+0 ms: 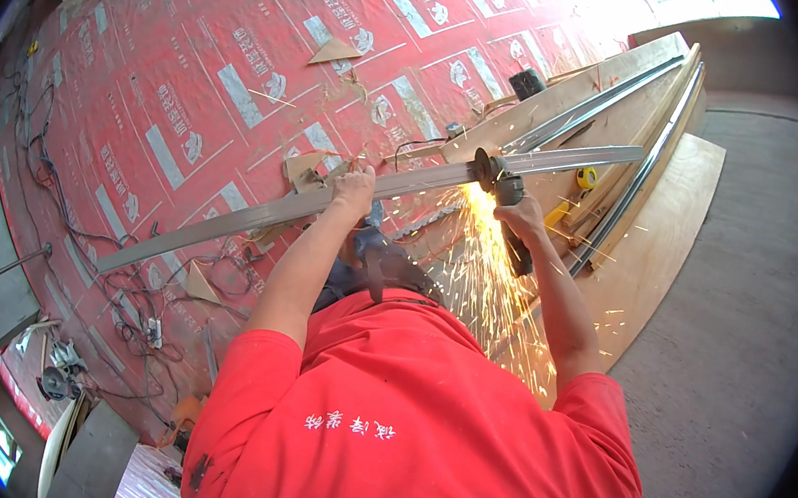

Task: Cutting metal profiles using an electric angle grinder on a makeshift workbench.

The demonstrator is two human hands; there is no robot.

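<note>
A long grey metal channel (pixel 268 210) slants across in front of me, from the lower left up to the right. My left hand (pixel 355 191) is closed around it near its middle. In my right hand (pixel 521 217) is an angle grinder (pixel 510 191), gripped by its dark body. Its disc (pixel 485 169) meets the channel right of my left hand. Bright orange sparks (pixel 488 267) stream down from that contact toward my right forearm and the boards below. How deep the cut goes cannot be made out.
Plywood boards (pixel 676 218) with metal profiles (pixel 653 158) and a yellow tape measure (pixel 586 178) lie at the right. Red printed sheeting (pixel 243 71) covers the floor. Tangled cables (pixel 139 306) and wood offcuts (pixel 334 51) are scattered on it. A grey wall (pixel 702 297) stands at far right.
</note>
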